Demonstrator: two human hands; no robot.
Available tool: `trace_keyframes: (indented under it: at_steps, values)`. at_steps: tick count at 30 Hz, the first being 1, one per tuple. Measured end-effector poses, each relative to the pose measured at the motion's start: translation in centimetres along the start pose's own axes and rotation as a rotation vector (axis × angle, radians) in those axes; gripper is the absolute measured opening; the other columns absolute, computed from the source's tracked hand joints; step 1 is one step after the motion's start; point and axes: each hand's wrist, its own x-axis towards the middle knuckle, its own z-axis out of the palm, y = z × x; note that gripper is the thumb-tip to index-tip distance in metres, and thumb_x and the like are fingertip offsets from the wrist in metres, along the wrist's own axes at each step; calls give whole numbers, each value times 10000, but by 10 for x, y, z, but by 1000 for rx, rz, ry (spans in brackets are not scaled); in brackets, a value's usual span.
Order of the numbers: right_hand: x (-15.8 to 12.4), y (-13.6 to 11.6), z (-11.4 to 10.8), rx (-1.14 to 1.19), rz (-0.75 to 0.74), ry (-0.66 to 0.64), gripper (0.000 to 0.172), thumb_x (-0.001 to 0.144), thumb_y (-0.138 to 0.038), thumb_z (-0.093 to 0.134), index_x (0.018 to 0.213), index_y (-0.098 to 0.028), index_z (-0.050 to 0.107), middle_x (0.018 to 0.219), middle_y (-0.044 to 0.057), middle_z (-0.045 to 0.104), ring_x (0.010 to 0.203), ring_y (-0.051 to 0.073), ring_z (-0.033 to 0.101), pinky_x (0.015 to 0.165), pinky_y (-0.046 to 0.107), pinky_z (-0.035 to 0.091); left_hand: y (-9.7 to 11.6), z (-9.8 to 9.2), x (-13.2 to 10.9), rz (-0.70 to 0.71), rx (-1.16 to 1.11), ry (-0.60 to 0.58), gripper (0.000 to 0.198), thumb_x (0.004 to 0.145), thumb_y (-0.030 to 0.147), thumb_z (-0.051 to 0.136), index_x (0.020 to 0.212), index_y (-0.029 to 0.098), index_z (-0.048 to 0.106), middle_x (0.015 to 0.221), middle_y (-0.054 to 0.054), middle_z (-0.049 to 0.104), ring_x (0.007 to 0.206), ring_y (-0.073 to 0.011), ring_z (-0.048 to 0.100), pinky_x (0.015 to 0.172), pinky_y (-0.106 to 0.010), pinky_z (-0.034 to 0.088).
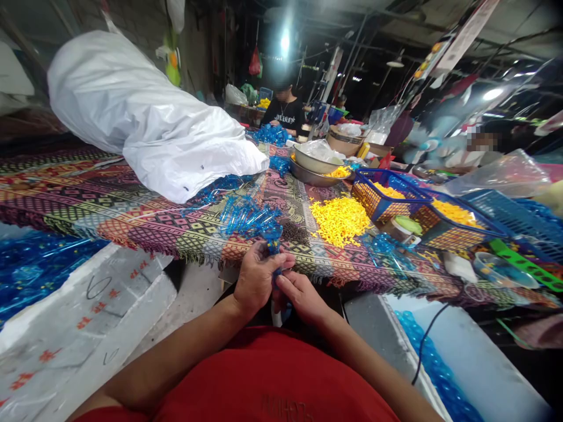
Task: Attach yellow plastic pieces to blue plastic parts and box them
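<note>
Both hands meet in front of my chest, just off the table's near edge. My left hand is closed around a blue translucent plastic piece, whose wider top sticks up above the fingers. Against its lower part, my right hand is closed with thumb and fingers pinched. Beyond the hands, clear blue plastic pieces lie on the patterned cloth. A small heap of dark bits is beside them, and a pile of small yellow pieces spreads to the right.
A large white sack covers the left of the table. Metal bowls and blue baskets stand at the right. Foam boxes with blue pieces flank me below. Across the table sits a person in black.
</note>
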Motion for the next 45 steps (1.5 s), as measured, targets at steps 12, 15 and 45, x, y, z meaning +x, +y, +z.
trace_keyframes:
  at_steps: [12, 15, 45]
  values:
    - [-2, 14, 2, -179, -127, 5, 400, 851, -472, 441, 1116, -178, 500, 501, -56, 540, 405, 109, 507, 427, 218, 420, -1, -9, -4, 36, 125, -144, 142, 720, 195, 612, 800, 148, 504, 607, 32, 563, 446, -70, 496, 466, -202, 399]
    - [-6, 2, -14, -209, -255, 66, 376, 765, -426, 607, 1059, -197, 559, 770, 11, 629, 665, 150, 601, 606, 273, 491, 5, -18, -6, 64, 217, -222, 145, 732, 220, 617, 824, 142, 537, 685, 9, 573, 541, -86, 529, 522, -210, 426]
    - [-6, -37, -54, -619, -649, 13, 368, 818, -235, 585, 1179, -302, 558, 1185, 64, 528, 1115, 205, 495, 940, 393, 419, 17, -40, -1, -652, 278, -748, 266, 680, 336, 529, 836, 122, 510, 677, -37, 557, 493, -186, 606, 400, -270, 452]
